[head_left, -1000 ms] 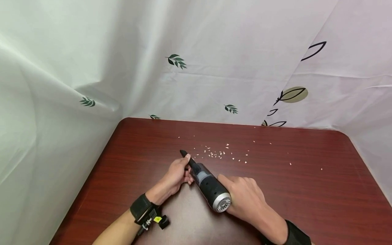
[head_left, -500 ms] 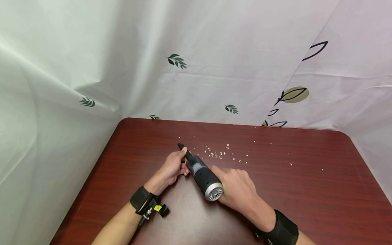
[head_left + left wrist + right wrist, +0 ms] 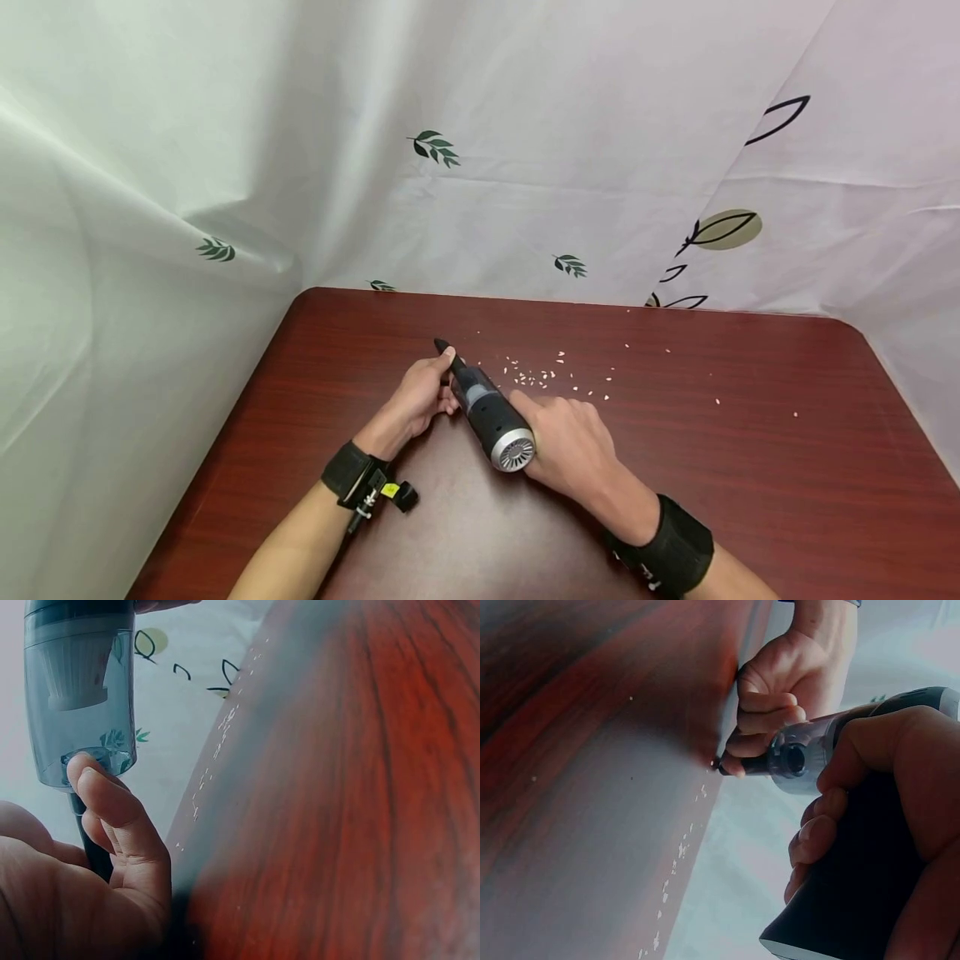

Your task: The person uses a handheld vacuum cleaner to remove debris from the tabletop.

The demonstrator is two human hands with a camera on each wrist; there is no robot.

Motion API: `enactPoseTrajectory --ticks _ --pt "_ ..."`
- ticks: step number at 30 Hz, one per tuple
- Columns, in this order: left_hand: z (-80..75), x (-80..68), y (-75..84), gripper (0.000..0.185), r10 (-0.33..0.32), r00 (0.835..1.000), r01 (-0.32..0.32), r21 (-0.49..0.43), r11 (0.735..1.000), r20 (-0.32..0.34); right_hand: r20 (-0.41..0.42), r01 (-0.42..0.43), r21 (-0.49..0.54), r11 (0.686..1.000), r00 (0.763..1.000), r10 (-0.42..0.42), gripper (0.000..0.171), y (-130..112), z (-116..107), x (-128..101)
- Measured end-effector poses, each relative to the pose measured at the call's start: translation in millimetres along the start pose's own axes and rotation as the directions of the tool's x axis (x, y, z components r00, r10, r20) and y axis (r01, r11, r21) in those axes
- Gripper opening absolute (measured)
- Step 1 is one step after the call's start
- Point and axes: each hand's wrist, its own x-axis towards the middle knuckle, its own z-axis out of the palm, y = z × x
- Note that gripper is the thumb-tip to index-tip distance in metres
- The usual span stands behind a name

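A black handheld vacuum cleaner (image 3: 487, 417), with a silver vented rear end, is held at a slant above the table by both hands. My right hand (image 3: 573, 442) grips its handle (image 3: 855, 877), fingers wrapped round it. At the front, my left hand (image 3: 422, 390) pinches the slim black nozzle (image 3: 442, 344) between thumb and fingers. The left wrist view shows the see-through dust cup (image 3: 82, 727) with a pale pleated filter (image 3: 75, 671) inside. Small white bits (image 3: 543, 377) lie scattered on the tabletop to the right of the nozzle.
The dark red wooden table (image 3: 750, 467) has rounded far corners. Behind and to the left hangs a white curtain (image 3: 510, 217) printed with leaves. Stray white bits (image 3: 717, 402) lie farther right. Each wrist wears a black strap (image 3: 348, 473).
Both hands have carried the vacuum cleaner forward and slightly left, toward the table's far edge. A white bit near the nozzle tip no longer shows.
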Motion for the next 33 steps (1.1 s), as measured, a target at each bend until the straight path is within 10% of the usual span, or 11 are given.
enactPoseTrajectory --ticks 33 --pt "46.9 15.0 -0.7 0.045 -0.029 0.997 0.026 0.049 0.998 0.075 0.003 -0.147 0.012 0.989 0.989 0.147 0.037 17 -17 -27"
